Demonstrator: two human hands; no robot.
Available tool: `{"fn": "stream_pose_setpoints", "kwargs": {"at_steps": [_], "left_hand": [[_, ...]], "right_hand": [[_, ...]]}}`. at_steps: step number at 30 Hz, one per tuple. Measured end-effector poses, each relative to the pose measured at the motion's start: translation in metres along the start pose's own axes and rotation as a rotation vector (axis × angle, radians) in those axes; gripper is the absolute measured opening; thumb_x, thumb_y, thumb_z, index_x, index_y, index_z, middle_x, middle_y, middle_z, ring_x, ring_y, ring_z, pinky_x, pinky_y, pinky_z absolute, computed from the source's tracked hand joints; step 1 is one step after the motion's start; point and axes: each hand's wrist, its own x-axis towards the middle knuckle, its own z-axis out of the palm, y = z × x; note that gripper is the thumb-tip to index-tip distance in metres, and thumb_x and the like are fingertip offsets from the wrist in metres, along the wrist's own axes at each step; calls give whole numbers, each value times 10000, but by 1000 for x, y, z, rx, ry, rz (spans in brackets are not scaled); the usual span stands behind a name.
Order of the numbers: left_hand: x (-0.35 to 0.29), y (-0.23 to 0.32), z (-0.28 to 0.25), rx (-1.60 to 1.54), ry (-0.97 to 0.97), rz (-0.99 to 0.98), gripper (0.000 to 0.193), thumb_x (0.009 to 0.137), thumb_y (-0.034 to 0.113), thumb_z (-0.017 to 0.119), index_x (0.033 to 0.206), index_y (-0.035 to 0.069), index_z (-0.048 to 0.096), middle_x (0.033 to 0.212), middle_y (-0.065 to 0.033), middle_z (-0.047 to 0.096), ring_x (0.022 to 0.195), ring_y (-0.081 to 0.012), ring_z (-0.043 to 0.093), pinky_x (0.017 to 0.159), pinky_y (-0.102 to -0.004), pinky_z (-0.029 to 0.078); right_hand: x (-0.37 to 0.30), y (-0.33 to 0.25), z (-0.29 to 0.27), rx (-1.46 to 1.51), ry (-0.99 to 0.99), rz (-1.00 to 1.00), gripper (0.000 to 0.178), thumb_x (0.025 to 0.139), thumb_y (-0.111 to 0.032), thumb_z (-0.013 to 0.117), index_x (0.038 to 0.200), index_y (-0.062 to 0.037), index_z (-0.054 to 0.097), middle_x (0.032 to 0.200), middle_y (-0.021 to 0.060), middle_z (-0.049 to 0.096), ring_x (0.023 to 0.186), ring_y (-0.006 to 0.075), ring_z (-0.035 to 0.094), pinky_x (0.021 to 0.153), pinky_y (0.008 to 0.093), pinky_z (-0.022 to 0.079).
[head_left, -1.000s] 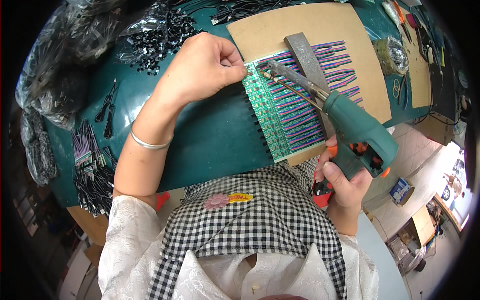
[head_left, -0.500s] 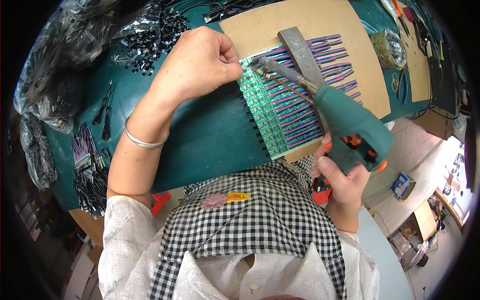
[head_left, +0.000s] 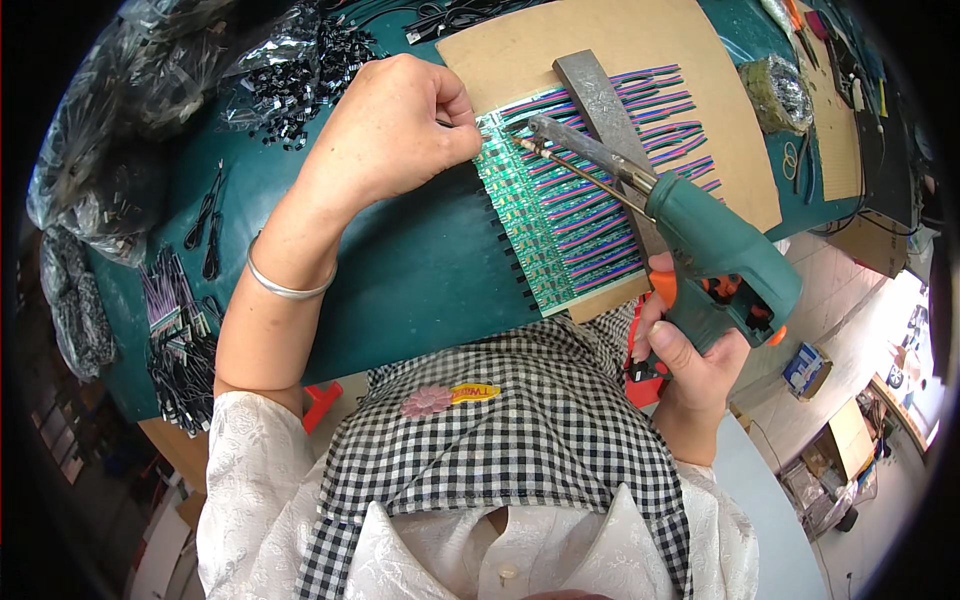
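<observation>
Room left of circuit boards (head_left: 522, 210); metal bar (head_left: 605, 110) (across wires (head_left: 590, 224)) obstructs right.

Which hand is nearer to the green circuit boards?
Left: the left hand is at the upper-left corner of the circuit boards; the right hand grips the green soldering gun, farther off to their lower right.

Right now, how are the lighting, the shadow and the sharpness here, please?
Head view: the bright opening at far right washes out nearly white; head view: a soft shadow darkens the green tabletop near the left hand; head view: the corners are black, and the soldering gun looks fairly sharp.
</observation>
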Motion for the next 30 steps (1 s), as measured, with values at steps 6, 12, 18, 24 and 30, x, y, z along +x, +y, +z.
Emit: {"fn": "stream_pose_setpoints", "kwargs": {"at_steps": [6, 12, 18, 24, 30], "left_hand": [[1, -6, -2, -34, -62, 8, 121, 703, 83, 639, 707, -37, 621, 583, -25, 579, 551, -60, 514, 532, -219, 439], [2, -5, -1, -53, -100, 14, 138, 719, 89, 674, 718, -38, 621, 605, -17, 589, 567, -57, 522, 547, -214, 449], [-1, -4, 3, -27, -47, 35, 118, 693, 79, 668, 705, -29, 622, 592, -35, 588, 550, -64, 529, 537, -219, 454], [-4, 1, 8, 11, 36, 27, 103, 618, 104, 628, 660, 11, 643, 591, -112, 617, 552, -236, 625, 583, -302, 504], [-7, 4, 10, 55, 71, 25, 109, 616, 116, 631, 660, 16, 645, 599, -112, 621, 566, -247, 630, 592, -311, 509]], "right_hand": [[-1, -1, -4, 4, 4, -21, 572, 694, -35, 714, 1173, 75, 422, 1061, 210, 556, 625, 168, 567, 490, 254, 477], [-2, 1, -1, -50, 26, -23, 572, 696, -89, 721, 1149, 95, 424, 1070, 215, 535, 562, 165, 553, 426, 240, 461], [-3, 4, -5, -91, -26, -17, 486, 721, -63, 700, 1106, 89, 447, 969, 184, 546, 577, 165, 560, 457, 244, 466], [-3, 5, -7, -110, -84, 51, 409, 727, -5, 685, 1074, 67, 479, 804, 123, 586, 630, 152, 571, 520, 241, 472], [-3, 2, 1, -55, -12, -2, 480, 721, -42, 699, 1120, 72, 456, 927, 170, 579, 599, 154, 563, 474, 244, 468]]}}
